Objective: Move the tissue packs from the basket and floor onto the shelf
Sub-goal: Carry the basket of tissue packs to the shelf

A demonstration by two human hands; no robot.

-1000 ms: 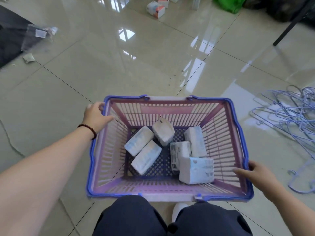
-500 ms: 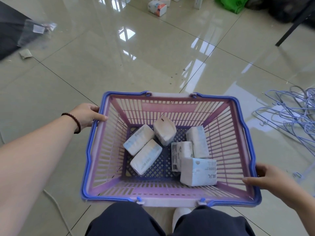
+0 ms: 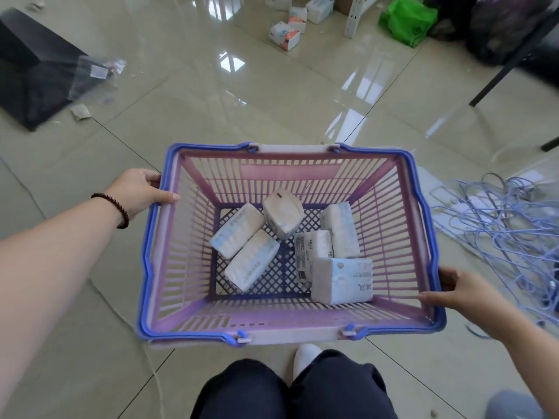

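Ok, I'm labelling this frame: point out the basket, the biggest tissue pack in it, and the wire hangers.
basket [image 3: 302, 150]: head view, far rim.
biggest tissue pack [image 3: 341, 281]: head view, printed top face.
wire hangers [image 3: 496, 219]: head view, middle of the pile.

The basket [image 3: 290, 332] sits between the two hands, the left hand's fingers [image 3: 165, 197] hooked over its left rim and the right hand's fingers [image 3: 431, 296] over its right rim. Six tissue packs [image 3: 251, 260] lie on its bottom, inward of both sets of fingers. More tissue packs [image 3: 284, 34] lie on the floor [image 3: 272, 110] well beyond the fingers, and hangers [image 3: 496, 225] sprawl just outside the right fingers.
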